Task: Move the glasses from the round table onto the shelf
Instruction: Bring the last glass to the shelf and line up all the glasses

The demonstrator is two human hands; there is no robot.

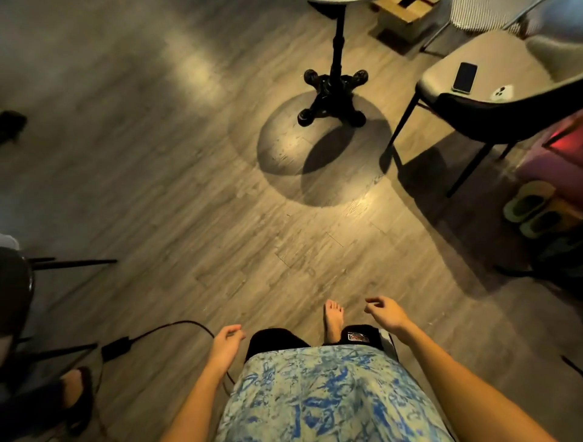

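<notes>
I look down at a wooden floor. The round table [334,2] shows only as a sliver of its top at the upper edge, above its black pedestal base [332,94]. No glasses and no shelf are in view. My left hand [225,342] hangs low by my hip, fingers loosely curled and holding nothing. My right hand [386,312] is out in front of my right thigh, fingers apart and holding nothing. Both hands are well short of the table.
A chair [492,79] at the upper right carries two phones [464,77]. Slippers [530,205] lie at the right edge. A black cable and adapter [116,345] cross the floor at lower left, beside dark chair legs [72,262] and another person's foot [75,391].
</notes>
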